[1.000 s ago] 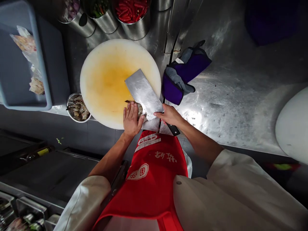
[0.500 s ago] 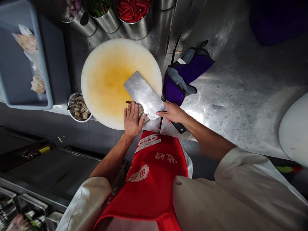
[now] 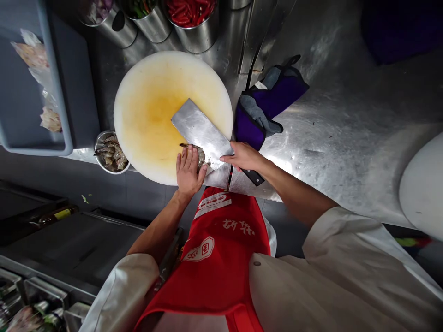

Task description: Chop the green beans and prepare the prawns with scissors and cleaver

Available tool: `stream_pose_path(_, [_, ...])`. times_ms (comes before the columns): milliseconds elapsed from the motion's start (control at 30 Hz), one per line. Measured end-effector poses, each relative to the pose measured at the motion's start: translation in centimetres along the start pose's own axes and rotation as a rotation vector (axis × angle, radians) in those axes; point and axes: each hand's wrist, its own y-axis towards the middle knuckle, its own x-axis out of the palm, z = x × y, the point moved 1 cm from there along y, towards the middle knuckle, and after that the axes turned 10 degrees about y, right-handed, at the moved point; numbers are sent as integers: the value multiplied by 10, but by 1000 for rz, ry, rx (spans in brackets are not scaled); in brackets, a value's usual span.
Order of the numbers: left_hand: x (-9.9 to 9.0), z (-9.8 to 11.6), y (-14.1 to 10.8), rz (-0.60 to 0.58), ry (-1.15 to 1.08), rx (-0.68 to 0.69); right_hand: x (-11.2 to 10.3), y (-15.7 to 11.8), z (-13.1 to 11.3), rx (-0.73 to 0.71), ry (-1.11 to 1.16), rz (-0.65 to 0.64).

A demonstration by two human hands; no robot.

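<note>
On the round white cutting board (image 3: 148,92), stained yellow in the middle, my left hand (image 3: 188,171) pins down a grey raw shrimp (image 3: 201,158). Its fingers press together over the shrimp, hiding part of it; the dark tail shows past the fingertips. My right hand (image 3: 245,157) is wrapped round the black handle of a cleaver (image 3: 204,131). The broad blade slants across the right side of the board, its lower edge close beside the shrimp. Whether the edge touches the shrimp I cannot tell.
A metal bowl of shrimp (image 3: 112,154) stands left of the board, near a grey bin (image 3: 78,83). Steel containers, one with red chillies (image 3: 197,34), line the back. A purple-and-grey cloth item (image 3: 268,101) lies right of the board on the steel counter (image 3: 342,152).
The cleaver and my right hand have shifted slightly left and up over the board. My left hand stays pressed on the shrimp. The whole view has drifted a little.
</note>
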Motion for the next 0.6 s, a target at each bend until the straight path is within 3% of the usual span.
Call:
stream_pose_path(233, [1,-1,2,21,-48,-21,1,-4,-7,-38,123,38])
stream_pose_path(467, [-7,5,5,63,-81,-69,-22,-25,8,-95,358,187])
stream_pose_path(600, [-21,13,11,-31,-7,-138,-33,-32,9,-117,438,338])
